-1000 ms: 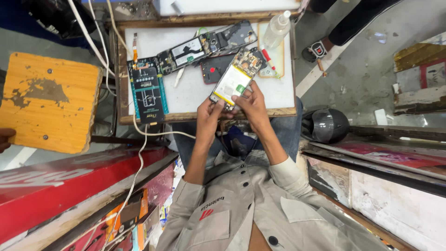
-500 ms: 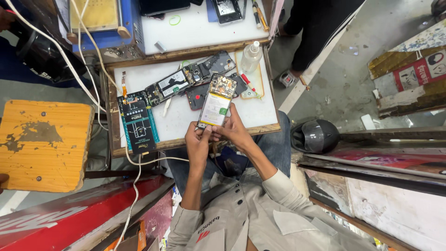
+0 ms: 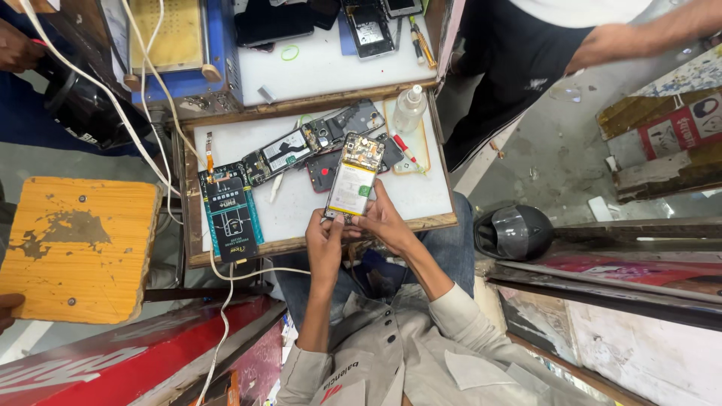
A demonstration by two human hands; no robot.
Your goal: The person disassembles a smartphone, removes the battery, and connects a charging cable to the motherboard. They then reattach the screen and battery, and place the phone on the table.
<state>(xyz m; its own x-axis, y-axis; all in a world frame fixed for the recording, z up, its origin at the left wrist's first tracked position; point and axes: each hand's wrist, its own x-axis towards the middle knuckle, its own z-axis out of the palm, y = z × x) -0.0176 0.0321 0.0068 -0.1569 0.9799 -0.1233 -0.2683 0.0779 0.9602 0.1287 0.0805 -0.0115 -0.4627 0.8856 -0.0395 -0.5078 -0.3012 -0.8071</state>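
Observation:
I hold an opened phone (image 3: pixel 351 180) with its white battery and circuit board showing, over the near edge of the white work tray (image 3: pixel 421 197). My left hand (image 3: pixel 325 239) grips its lower left corner. My right hand (image 3: pixel 383 219) holds its lower right side. Another opened phone (image 3: pixel 280 154) and a dark back cover (image 3: pixel 323 171) lie on the tray just beyond.
A teal-edged black pad (image 3: pixel 230 214) with a white cable lies on the tray's left. A clear bottle (image 3: pixel 410 109) stands at its far right. A wooden stool (image 3: pixel 75 244) is on the left, a helmet (image 3: pixel 514 231) on the right. Another person (image 3: pixel 571 45) stands beyond.
The view has shifted, so the tray and my hands sit lower and further left in frame. Both hands keep holding the opened phone, which stays above the tray's near edge.

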